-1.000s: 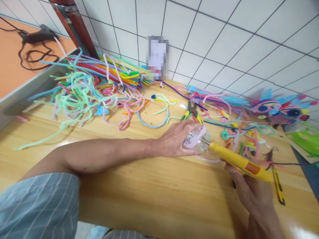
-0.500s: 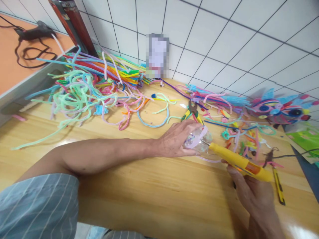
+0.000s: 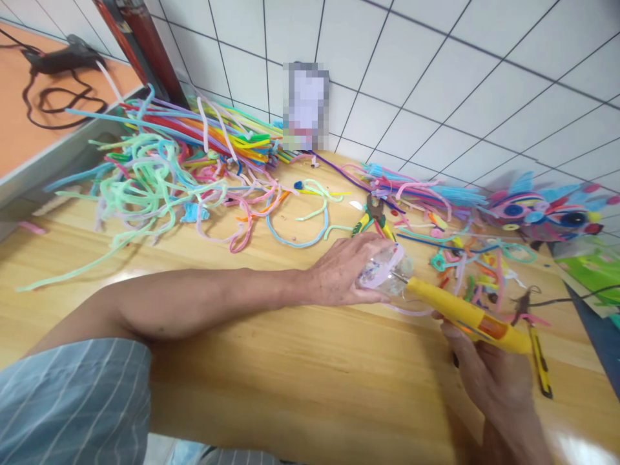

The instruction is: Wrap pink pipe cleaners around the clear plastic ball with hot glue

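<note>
My left hand (image 3: pixel 341 271) is wrapped round a clear plastic bottle (image 3: pixel 404 266), seen partly end-on. Across the bottle lies a strip of lilac pipe cleaner (image 3: pixel 380 270), and its loose tail (image 3: pixel 409 312) curves below on the table. My right hand (image 3: pixel 494 368) grips a yellow hot glue gun (image 3: pixel 450 307) from underneath, fingers mostly hidden behind it. The gun's metal nozzle meets or nearly meets the bottle beside the lilac strip; I cannot tell if they touch. Just beyond my left hand lie pliers (image 3: pixel 375 216) with green and yellow handles.
Tangled pipe cleaners (image 3: pixel 145 174) and a straight bundle (image 3: pixel 208 129) fill the back left. Colourful scraps (image 3: pixel 479 271) lie at the right, near a yellow cutter knife (image 3: pixel 540 361). A decorated figure (image 3: pixel 537 210) rests against the tiled wall (image 3: pixel 411 84); a blurred-out phone (image 3: pixel 306 106) leans there.
Both hands, the bottle and the glue gun stay practically in place. The view has shifted very slightly, and the left forearm appears almost unmoved.
</note>
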`<state>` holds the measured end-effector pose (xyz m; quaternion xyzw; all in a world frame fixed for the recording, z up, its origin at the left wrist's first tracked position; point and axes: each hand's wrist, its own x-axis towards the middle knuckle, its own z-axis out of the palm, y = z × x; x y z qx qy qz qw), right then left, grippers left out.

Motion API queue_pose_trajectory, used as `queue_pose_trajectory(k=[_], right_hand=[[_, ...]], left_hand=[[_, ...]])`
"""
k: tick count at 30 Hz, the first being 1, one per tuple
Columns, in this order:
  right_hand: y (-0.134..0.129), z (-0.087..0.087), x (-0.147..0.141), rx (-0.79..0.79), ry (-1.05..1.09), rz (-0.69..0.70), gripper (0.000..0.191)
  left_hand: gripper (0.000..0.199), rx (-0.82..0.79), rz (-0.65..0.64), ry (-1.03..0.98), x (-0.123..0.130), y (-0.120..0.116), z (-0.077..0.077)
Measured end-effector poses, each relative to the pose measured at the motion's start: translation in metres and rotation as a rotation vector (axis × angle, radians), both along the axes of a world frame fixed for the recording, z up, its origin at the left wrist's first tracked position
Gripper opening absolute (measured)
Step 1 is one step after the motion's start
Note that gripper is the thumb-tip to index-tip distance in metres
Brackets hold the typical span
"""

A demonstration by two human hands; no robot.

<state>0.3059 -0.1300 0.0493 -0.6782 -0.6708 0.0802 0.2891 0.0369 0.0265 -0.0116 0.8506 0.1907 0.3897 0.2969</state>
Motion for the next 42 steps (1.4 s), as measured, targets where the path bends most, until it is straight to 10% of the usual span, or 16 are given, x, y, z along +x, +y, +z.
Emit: queue_pose_trajectory(k=[42], right_hand=[[0.0096,0.0075,-0.0103,0.001,0.108,-0.094,0.024]], left_hand=[[0.091,0.041,-0.001,-0.01,-0.0012,-0.0001,-0.0017]])
